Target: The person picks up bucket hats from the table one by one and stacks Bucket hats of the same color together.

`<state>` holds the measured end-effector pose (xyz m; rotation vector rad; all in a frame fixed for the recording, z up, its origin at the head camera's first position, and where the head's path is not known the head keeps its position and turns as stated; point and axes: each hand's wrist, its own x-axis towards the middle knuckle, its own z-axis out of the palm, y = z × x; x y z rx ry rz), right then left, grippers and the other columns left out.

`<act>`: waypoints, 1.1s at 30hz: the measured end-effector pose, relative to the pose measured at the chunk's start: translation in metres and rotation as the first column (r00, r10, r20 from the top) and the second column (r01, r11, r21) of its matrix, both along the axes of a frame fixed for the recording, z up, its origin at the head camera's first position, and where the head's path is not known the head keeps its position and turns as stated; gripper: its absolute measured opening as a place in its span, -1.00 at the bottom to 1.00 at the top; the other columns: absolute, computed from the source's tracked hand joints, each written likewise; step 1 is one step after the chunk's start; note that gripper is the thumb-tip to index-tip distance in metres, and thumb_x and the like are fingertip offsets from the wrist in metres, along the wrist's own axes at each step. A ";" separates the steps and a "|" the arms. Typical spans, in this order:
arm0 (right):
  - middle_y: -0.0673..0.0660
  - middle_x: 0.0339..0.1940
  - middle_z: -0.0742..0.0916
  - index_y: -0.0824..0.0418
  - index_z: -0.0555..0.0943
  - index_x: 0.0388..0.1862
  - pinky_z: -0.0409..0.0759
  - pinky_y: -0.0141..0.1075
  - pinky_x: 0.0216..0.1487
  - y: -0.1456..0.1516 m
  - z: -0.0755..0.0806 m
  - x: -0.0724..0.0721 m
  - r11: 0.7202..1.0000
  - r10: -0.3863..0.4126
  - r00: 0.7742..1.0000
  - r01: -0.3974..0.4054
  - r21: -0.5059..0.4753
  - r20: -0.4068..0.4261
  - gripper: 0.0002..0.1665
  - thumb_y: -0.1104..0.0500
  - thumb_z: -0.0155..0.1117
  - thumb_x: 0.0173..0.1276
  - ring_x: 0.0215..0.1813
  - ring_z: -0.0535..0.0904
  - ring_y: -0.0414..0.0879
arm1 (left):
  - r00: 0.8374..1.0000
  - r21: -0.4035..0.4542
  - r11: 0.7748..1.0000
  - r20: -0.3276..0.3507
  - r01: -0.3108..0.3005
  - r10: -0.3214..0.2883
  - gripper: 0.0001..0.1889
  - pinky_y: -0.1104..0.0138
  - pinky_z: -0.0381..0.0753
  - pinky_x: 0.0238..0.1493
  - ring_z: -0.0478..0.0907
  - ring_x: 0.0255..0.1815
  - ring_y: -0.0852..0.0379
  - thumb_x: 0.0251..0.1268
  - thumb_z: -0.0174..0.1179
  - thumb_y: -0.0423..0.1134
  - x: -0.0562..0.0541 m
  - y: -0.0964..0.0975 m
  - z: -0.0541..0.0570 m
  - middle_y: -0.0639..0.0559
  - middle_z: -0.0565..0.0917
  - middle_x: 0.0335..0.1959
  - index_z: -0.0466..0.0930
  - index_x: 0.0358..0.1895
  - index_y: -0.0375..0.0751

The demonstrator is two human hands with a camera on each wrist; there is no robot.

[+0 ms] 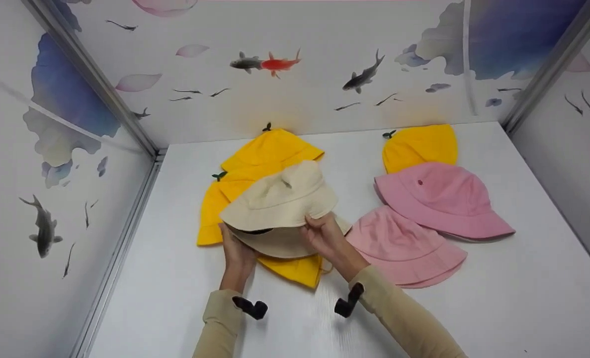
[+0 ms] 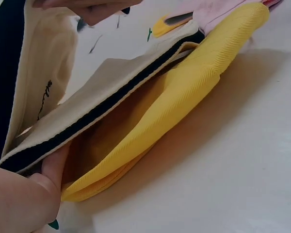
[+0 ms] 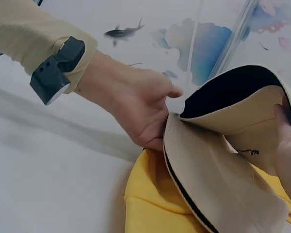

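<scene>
A beige bucket hat [image 1: 280, 199] with a dark lining is lifted above several yellow hats. Beneath its upper brim is a second beige brim [image 3: 208, 170]; whether it belongs to the same hat, I cannot tell. My right hand [image 1: 324, 238] pinches the upper brim's right side, thumb on the fabric. At the left end, my left hand [image 1: 237, 256] holds the lower brim from below, its fingertips partly hidden by the fabric. In the left wrist view, a finger of the left hand [image 2: 19, 199] reaches between the dark-edged brim and a yellow hat [image 2: 184, 97]. Small dark lettering [image 3: 248, 152] marks the beige cloth.
Behind the beige hat lie yellow hats [image 1: 270, 146] with green sprout tips. On the right, a darker pink hat [image 1: 444, 199] overlaps a lighter pink hat [image 1: 404, 243], with another yellow hat [image 1: 421, 146] behind. Printed panels [image 1: 295, 99] enclose the white table [image 1: 165, 298].
</scene>
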<state>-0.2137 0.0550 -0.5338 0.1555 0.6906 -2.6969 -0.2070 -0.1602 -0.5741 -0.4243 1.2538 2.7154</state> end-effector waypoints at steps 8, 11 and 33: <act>0.04 -0.19 0.58 0.29 0.30 0.12 0.63 -0.43 -0.22 0.008 -0.020 0.010 0.982 -0.048 0.996 0.034 0.185 0.069 -0.64 0.56 -0.23 0.46 -0.24 0.54 -0.20 | 0.991 -0.159 0.987 0.132 0.019 0.002 -0.15 -0.01 0.46 0.37 0.35 0.43 -0.04 0.39 0.25 -0.03 0.003 0.000 0.002 -0.18 0.28 0.52 -0.07 0.60 0.12; 0.10 0.04 0.60 0.34 0.18 0.40 0.59 -0.15 0.31 0.014 -0.025 0.014 0.970 -0.041 0.997 0.024 0.241 0.066 -0.45 0.55 -0.23 0.46 -0.02 0.63 -0.13 | 0.988 -0.193 0.981 0.150 -0.004 0.034 -0.20 0.11 0.68 0.11 0.58 0.19 0.03 0.38 0.28 -0.16 0.005 0.002 0.003 -0.19 0.48 0.36 0.03 0.56 0.08; 0.31 0.30 0.52 0.40 0.28 0.47 0.53 -0.29 0.21 0.090 -0.022 -0.014 0.413 -0.028 0.999 -0.028 0.910 0.043 -0.30 0.29 0.13 0.37 0.21 0.51 0.02 | 0.994 -0.329 0.944 0.105 -0.006 0.043 -0.43 0.23 0.77 -0.19 0.72 -0.13 0.12 0.51 0.02 -0.43 0.007 0.002 0.002 -0.15 0.62 0.11 0.13 0.50 -0.20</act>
